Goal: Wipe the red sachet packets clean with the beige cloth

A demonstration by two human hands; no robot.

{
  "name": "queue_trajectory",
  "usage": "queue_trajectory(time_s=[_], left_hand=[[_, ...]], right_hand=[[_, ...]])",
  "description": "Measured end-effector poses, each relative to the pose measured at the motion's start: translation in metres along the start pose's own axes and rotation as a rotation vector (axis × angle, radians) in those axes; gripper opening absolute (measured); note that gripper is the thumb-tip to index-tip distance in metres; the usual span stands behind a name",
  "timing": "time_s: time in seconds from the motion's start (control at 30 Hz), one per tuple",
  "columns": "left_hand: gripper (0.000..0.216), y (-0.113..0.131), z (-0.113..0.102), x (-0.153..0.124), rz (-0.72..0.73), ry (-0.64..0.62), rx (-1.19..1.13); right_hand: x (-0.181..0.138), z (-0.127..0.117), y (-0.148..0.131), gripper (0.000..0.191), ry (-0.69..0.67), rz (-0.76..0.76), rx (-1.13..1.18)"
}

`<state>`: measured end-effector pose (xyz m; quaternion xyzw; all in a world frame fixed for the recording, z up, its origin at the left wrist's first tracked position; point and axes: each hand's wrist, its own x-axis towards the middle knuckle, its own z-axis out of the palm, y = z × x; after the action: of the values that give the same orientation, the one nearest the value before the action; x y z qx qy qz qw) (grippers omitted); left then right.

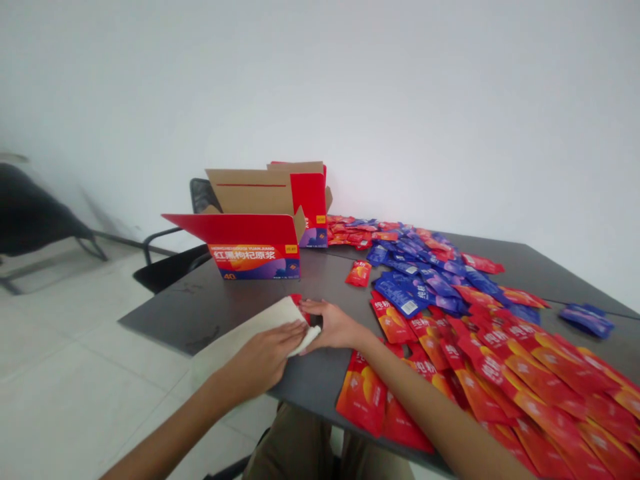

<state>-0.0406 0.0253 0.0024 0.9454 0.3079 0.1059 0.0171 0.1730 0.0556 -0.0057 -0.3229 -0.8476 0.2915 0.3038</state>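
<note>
My left hand [267, 353] lies on a cream cloth bag [240, 337] at the near edge of the dark table [200, 300], fingers curled on its open end. My right hand [333, 325] pinches the same end of the bag, where a red sachet [297, 299] shows at its mouth. A big spread of red sachets [525, 380] covers the table to the right of my right arm. Blue sachets [415, 280] lie beyond them, and one lone red sachet [359, 273] sits apart.
Two open red cardboard boxes [255, 243] with raised flaps stand at the table's far left. A black chair [173, 263] stands behind the table, with a dark seat [30, 213] at far left. A small blue sachet pile [586, 319] lies at the right. White wall behind.
</note>
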Motion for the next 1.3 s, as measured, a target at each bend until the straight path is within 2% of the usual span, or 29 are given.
queue_trajectory(time_s=[0.17,0.23,0.33,0.4,0.53,0.7,0.73,0.9,1.07,1.13,1.23,1.3], left_hand=[[0.053,-0.01,-0.008,0.011,-0.202,0.006,0.037],[0.055,-0.007,-0.008,0.011,-0.143,-0.01,0.043],[0.061,0.001,-0.005,0.005,-0.008,-0.021,0.022],[0.061,-0.001,-0.005,0.005,-0.043,-0.006,0.006],[0.054,-0.009,-0.008,0.011,-0.203,0.012,0.023],[0.06,0.002,-0.003,0.003,0.009,-0.028,0.021],[0.061,0.002,-0.003,0.002,0.003,-0.025,0.023],[0.055,-0.008,-0.011,0.011,-0.212,0.001,0.051],[0.06,0.0,-0.005,0.007,0.004,-0.015,0.037],[0.058,-0.001,-0.005,0.007,-0.037,-0.004,0.025],[0.054,-0.006,-0.007,0.01,-0.18,0.023,0.031],[0.054,-0.004,-0.006,0.01,-0.145,0.021,0.03]], right_hand=[[0.001,-0.002,-0.005,0.06,-0.016,-0.095,0.079],[0.001,-0.002,-0.004,0.063,-0.016,-0.082,0.073],[0.001,0.0,-0.001,0.08,-0.009,0.0,0.018],[0.001,-0.001,-0.002,0.077,-0.012,-0.01,0.026],[0.001,-0.002,-0.005,0.058,-0.024,-0.098,0.103],[0.001,0.001,0.002,0.08,0.002,0.016,0.001],[0.001,0.001,0.002,0.08,0.004,0.011,-0.001],[0.001,-0.002,-0.005,0.061,-0.03,-0.086,0.079],[0.001,-0.001,-0.002,0.078,-0.006,-0.018,0.02],[0.001,-0.001,-0.002,0.076,-0.004,-0.027,0.028],[0.001,-0.002,-0.004,0.06,-0.028,-0.098,0.087],[0.001,-0.002,-0.004,0.063,-0.028,-0.097,0.089]])
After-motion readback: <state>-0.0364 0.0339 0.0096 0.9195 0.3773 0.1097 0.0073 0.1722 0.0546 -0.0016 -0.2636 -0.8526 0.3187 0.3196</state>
